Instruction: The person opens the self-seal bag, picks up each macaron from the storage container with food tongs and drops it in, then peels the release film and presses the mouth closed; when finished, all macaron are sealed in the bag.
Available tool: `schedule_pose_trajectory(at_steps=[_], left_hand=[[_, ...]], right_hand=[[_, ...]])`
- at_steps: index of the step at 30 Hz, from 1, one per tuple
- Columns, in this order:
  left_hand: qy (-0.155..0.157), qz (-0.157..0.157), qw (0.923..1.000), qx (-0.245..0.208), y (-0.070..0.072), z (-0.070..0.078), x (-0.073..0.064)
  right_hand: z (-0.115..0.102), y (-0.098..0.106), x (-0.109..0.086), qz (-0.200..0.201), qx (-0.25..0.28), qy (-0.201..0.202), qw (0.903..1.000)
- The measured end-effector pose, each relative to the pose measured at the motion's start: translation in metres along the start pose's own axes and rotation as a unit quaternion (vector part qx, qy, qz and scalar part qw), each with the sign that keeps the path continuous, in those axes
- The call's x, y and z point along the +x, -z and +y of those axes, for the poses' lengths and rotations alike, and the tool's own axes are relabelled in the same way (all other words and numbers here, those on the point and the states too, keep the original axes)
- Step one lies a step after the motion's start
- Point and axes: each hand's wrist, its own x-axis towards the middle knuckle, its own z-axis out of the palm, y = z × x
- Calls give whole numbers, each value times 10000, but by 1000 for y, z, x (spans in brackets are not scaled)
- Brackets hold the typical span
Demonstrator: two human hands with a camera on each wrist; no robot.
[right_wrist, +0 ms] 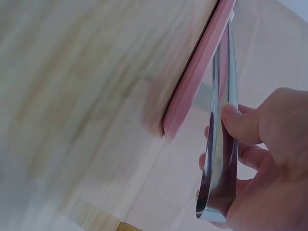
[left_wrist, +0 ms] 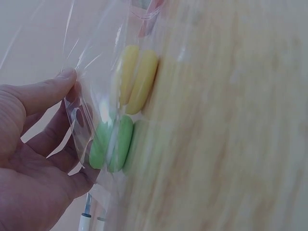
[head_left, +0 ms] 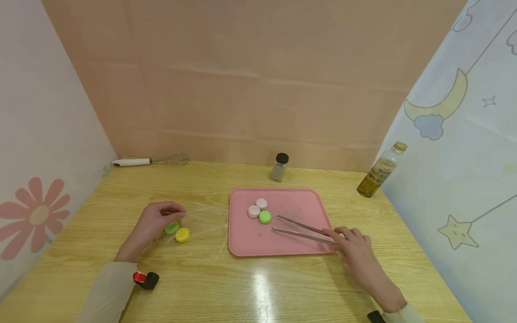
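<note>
In the head view my left hand point(head_left: 152, 226) is at the left, pinching the edge of a clear plastic bag point(head_left: 208, 219) between thumb and fingers. A yellow macaron point(head_left: 182, 234) and a green macaron point(head_left: 171, 227) are inside the bag, as the left wrist view shows through the film. My right hand point(head_left: 356, 252) grips metal tongs point(right_wrist: 224, 159), thumb on one arm. The tongs' tips are apart over the pink tray point(head_left: 278, 249). Two pale pink macarons point(head_left: 254, 211) and a bright green macaron point(head_left: 265, 217) sit together on the tray, left of those tips.
A small jar with a black lid point(head_left: 278, 168) stands behind the tray. At the back left lies a whisk point(head_left: 137, 162) with a white handle. An oil bottle point(head_left: 377, 175) stands by the right wall. Wall sheets enclose the wooden table point(head_left: 202, 287) at the back and sides.
</note>
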Motion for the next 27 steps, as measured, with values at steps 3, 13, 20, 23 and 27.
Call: schedule_pose_trajectory(at_steps=[3, 13, 20, 23, 27], left_hand=[[7, 1, 10000, -19, -1, -2, 1], [-84, 19, 10000, 12, -1, 3, -1], [-50, 21, 10000, 69, 0, 3, -1], [-48, 19, 10000, 81, 0, 3, -1], [-50, 28, 10000, 61, 0, 3, -1]], right_hand=[[0, -3, 4, -76, -24, 10, 10000], [-7, -12, 22, -334, -19, 39, 9994], [-11, -16, 32, -345, -18, 84, 9994], [-14, -17, 35, -328, 25, 77, 9994], [-17, -17, 36, -264, 53, 69, 9996]])
